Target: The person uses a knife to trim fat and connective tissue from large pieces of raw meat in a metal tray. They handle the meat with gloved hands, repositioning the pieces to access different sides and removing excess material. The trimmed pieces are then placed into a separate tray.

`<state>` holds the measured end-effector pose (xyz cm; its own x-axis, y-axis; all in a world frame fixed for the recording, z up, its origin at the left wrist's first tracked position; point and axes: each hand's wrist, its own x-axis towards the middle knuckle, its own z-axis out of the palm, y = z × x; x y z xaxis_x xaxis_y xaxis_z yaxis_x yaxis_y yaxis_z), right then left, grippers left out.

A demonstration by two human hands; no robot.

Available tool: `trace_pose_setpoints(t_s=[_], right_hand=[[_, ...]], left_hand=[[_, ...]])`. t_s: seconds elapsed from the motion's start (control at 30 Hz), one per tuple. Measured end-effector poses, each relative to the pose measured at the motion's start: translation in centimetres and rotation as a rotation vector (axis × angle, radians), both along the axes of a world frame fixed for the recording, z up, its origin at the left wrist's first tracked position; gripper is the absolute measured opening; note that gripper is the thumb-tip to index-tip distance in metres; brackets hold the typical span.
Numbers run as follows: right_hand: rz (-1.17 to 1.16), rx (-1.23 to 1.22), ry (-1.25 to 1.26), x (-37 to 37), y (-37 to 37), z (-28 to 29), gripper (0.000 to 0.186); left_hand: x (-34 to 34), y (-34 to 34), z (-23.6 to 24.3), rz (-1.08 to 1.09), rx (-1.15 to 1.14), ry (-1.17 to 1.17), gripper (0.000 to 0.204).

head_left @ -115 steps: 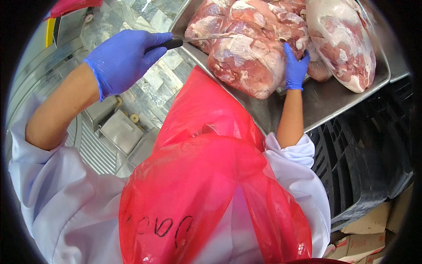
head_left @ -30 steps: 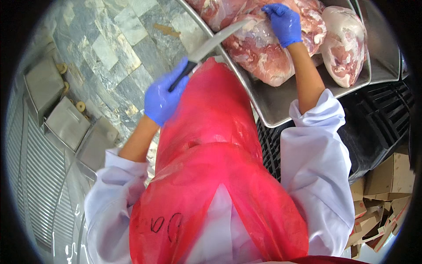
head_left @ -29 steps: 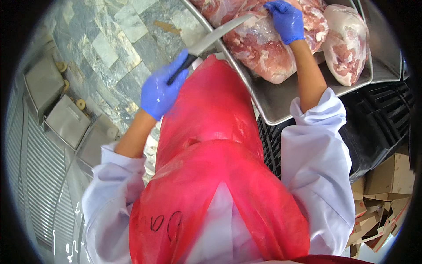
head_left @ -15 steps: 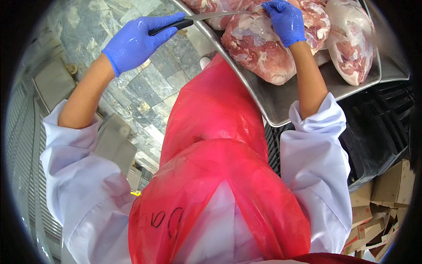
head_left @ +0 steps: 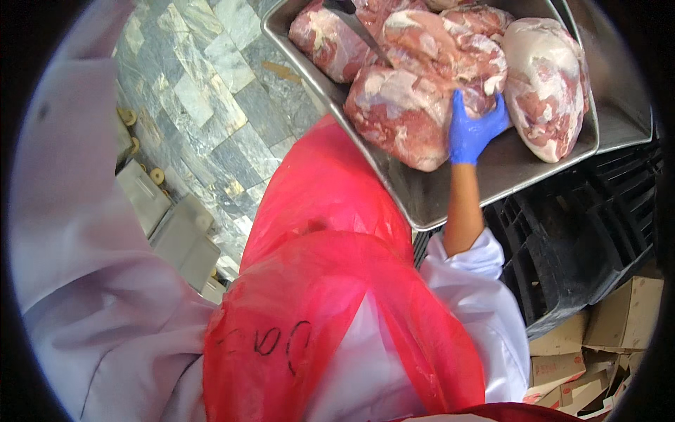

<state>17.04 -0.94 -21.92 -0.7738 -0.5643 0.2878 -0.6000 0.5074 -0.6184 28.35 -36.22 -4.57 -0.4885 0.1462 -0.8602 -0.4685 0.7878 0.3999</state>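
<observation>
Knife (head_left: pixel 365 32): diagonal, tip lower right at meat (head_left: pixel 404 116) | right hand (head_left: pixel 478 132): on meat, hold unclear | left hand: unseen, can't tell

Your left hand is out of view. The top edge cuts off your left sleeve (head_left: pixel 77 190), knife (head_left: pixel 363 30) and tray (head_left: pixel 436 200). Your right hand (head_left: pixel 478 130) has fingers hidden; you can't tell if the knife's tip enters the meat (head_left: pixel 404 116).

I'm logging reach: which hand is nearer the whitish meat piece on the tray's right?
Right: the right hand is just left of the whitish meat piece; the left hand is out of view, its sleeve far left.
</observation>
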Motion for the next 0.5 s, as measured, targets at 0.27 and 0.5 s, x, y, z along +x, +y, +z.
trace_pose_setpoints(t_s=[0.27, 0.5], right_hand=[[-0.124, -0.17, -1.162, -0.3, 5.9, -3.5, 0.048], [-0.158, -0.101, -1.22, -3.6, 9.2, -3.5, 0.05]], left_hand=[[1.8, 3.2, -0.8, -0.001, 0.076, -0.044, 0.031], [11.0, 15.9, -1.3, 0.814, 0.175, -0.025, 0.033]])
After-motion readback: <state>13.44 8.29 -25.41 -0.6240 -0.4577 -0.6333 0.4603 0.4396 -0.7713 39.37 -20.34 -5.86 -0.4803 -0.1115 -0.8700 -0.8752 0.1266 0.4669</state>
